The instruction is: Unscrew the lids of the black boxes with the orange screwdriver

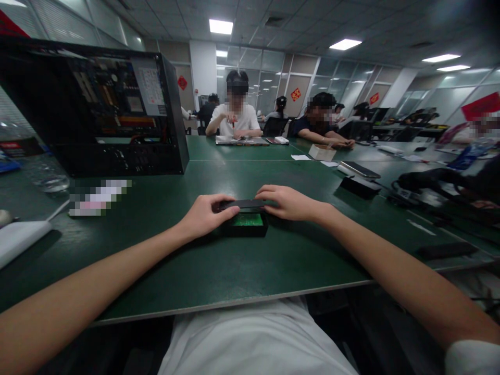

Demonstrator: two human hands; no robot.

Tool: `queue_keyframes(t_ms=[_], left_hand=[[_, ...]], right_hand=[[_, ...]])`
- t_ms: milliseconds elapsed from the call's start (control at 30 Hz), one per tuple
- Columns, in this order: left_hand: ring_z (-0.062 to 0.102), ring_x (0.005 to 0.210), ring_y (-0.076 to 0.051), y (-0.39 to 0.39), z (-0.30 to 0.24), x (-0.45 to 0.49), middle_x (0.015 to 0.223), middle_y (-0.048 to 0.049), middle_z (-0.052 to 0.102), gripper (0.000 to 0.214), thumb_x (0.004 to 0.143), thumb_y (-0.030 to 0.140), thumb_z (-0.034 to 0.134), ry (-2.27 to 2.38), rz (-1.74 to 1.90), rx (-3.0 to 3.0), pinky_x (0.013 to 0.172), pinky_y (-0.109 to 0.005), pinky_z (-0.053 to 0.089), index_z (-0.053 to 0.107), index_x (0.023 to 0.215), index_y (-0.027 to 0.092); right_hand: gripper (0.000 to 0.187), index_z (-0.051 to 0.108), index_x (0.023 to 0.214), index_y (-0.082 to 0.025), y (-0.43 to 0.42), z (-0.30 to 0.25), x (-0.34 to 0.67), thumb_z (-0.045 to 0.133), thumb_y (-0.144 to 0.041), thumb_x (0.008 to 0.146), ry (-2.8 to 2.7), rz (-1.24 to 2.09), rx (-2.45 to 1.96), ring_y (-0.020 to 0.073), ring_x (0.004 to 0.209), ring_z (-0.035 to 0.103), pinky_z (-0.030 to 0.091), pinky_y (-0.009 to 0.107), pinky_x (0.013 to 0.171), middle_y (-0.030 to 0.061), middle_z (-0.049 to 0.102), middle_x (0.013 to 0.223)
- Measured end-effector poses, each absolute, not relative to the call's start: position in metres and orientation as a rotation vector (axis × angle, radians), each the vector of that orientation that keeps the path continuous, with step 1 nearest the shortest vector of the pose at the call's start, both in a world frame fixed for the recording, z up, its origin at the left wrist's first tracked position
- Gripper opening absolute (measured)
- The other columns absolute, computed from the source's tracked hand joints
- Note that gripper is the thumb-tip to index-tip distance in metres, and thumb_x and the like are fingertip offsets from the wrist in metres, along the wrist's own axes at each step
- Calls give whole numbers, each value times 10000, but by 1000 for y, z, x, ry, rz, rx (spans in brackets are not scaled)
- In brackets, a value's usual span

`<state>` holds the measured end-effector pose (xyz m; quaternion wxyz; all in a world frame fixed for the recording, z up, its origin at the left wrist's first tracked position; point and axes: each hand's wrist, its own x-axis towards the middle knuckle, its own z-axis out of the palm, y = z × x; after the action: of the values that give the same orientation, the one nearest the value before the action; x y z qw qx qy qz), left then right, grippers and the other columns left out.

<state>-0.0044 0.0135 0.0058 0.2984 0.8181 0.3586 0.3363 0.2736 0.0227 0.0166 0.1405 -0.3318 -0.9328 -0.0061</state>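
Observation:
A small black box (pixel 246 230) rests on the green table in front of me, with a green circuit board (pixel 248 220) showing inside it. Just above its far side is a flat dark cover (pixel 246 204), tilted over the opening. My left hand (pixel 207 212) is closed on the cover's left end, thumb along the near edge. At the other end, my right hand (pixel 284 202) pinches the cover between thumb and fingers. Whether the cover touches the box at the back, I cannot tell.
A black computer case (pixel 174 114) with its side off stands at the left, beside a plastic bottle (pixel 49 174). On the right lie a black open-looking box (pixel 359 187) and a dark flat device (pixel 361 170). Across the table a person (pixel 234 112) works with a red-handled tool.

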Motion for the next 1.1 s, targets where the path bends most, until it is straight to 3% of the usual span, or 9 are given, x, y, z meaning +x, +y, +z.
queue_keyframes(t_ms=[167, 300, 433, 667, 1100], left_hand=[[706, 804, -240, 31, 0, -12, 860, -103, 770, 528, 909, 612, 560, 955, 941, 2036, 760, -328, 542, 751, 890, 120], [688, 668, -215, 43, -8, -14, 726, -98, 745, 569, 863, 658, 595, 1001, 954, 1909, 682, -324, 544, 729, 780, 112], [682, 651, -196, 47, -12, -13, 744, -88, 740, 515, 856, 611, 627, 978, 954, 1872, 652, -310, 547, 721, 844, 105], [698, 716, -201, 45, -10, -14, 889, -76, 754, 391, 798, 455, 728, 993, 977, 1842, 690, -321, 560, 719, 1004, 123], [699, 760, -230, 45, -9, -13, 934, -87, 760, 381, 835, 424, 583, 1078, 942, 1984, 745, -342, 538, 716, 1031, 125]], right_hand=[[367, 627, 1232, -165, 17, 17, 267, 443, -396, 1014, -2647, 17, -927, 233, 1018, 624, 487, 371, 906, 134, 660, 1142], [404, 611, 1257, -164, 14, 17, 261, 378, -413, 1039, -2647, 81, -889, 230, 1017, 619, 480, 376, 905, 132, 670, 1122], [431, 601, 1264, -157, 8, 17, 256, 449, -471, 1011, -2678, 131, -851, 231, 1031, 622, 477, 366, 908, 123, 671, 1142], [663, 528, 1382, -162, -9, 14, 238, 601, -602, 892, -2713, 155, -876, 284, 1124, 626, 485, 404, 948, 156, 649, 1257], [567, 540, 1400, -149, -25, 24, 234, 620, -447, 924, -2614, 46, -1022, 275, 1084, 666, 509, 391, 913, 141, 689, 1234]])
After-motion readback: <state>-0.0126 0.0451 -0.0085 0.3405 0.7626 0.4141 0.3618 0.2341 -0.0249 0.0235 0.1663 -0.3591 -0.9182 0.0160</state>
